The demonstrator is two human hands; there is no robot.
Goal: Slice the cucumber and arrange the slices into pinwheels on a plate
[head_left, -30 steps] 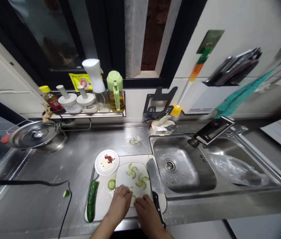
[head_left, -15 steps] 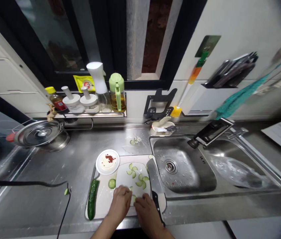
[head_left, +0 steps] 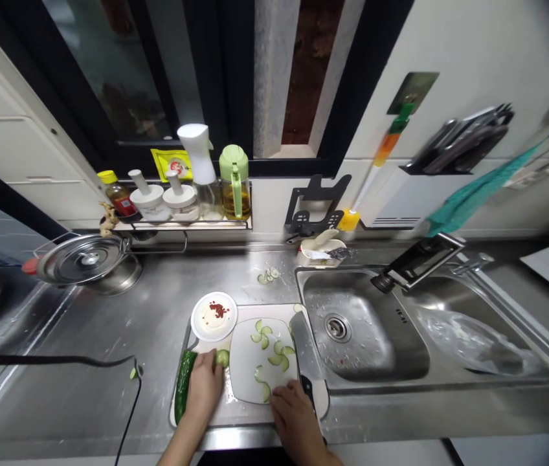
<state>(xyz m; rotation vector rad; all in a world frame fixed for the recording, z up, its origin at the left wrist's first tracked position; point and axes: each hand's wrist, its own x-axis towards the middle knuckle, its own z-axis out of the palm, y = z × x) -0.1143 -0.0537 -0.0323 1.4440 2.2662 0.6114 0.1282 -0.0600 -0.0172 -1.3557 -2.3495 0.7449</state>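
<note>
- In my head view, my left hand [head_left: 205, 385] reaches over the cutting board [head_left: 238, 414], fingertips touching the round cucumber slices [head_left: 223, 358]; I can't tell whether those fingers grip one.
- My right hand [head_left: 294, 411] rests at the plate's lower right, fingers close together beside the lowest cucumber crescent [head_left: 267, 391]; whether they hold anything, I can't tell.
- The white plate [head_left: 245, 362] lies on the board, other crescents fanned across it.
- A whole cucumber [head_left: 184, 388] lies left of my left hand.
- The knife [head_left: 306, 346] lies along the plate's right side.
</note>
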